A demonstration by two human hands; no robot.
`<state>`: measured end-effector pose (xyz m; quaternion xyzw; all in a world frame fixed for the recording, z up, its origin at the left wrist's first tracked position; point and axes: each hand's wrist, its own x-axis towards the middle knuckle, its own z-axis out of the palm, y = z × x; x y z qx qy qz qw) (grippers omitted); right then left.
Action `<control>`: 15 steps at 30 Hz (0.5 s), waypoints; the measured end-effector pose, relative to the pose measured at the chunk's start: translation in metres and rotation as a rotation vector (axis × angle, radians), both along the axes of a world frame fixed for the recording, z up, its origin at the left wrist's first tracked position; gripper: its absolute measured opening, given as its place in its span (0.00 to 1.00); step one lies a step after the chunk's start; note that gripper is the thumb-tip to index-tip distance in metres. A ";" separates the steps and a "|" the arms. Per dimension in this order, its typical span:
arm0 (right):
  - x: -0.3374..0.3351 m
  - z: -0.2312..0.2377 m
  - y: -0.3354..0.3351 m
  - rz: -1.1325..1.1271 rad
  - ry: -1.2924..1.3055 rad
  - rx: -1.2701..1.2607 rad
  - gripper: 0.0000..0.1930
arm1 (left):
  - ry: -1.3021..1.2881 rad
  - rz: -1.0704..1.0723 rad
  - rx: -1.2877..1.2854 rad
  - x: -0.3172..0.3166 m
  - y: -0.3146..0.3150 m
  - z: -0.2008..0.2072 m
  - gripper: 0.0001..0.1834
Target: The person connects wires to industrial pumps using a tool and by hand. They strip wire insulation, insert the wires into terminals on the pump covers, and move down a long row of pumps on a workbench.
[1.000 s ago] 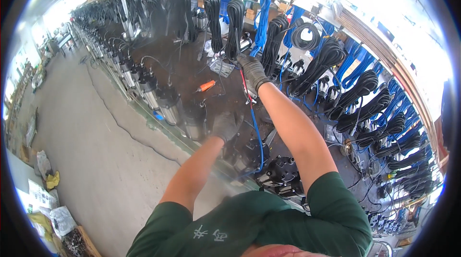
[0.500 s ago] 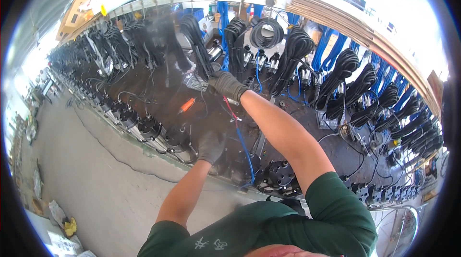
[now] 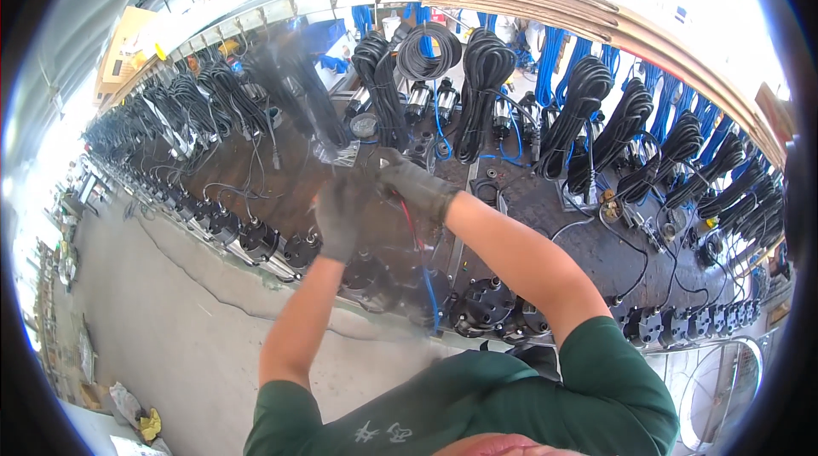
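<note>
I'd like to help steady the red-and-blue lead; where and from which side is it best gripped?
Probably pinch the blue stretch of the red-and-blue lead, coming from the left: the lead is thin, its red part runs into the right hand, the blue part is clear of both hands, and the left hand is on that side.

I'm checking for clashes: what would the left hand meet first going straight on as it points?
Probably the round grey thing beyond the left hand, passing close by the right hand, though blur and unclear depth leave this uncertain.

two hands (image 3: 339,213) (image 3: 416,186) (a pair), one red wire (image 3: 410,221)
</note>
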<state>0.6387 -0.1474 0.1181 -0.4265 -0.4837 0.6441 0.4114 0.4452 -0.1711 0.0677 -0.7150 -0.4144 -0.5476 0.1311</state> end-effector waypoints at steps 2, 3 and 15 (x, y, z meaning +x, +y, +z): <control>0.050 -0.031 -0.004 0.145 -0.100 0.815 0.19 | -0.178 -0.149 -0.158 0.038 0.022 0.072 0.13; 0.061 -0.031 -0.015 0.147 -0.099 0.814 0.19 | -0.122 -0.162 -0.037 0.053 0.027 0.107 0.15; 0.130 0.012 -0.149 -0.190 0.159 0.118 0.14 | 0.113 -0.205 -0.278 0.075 0.106 0.215 0.20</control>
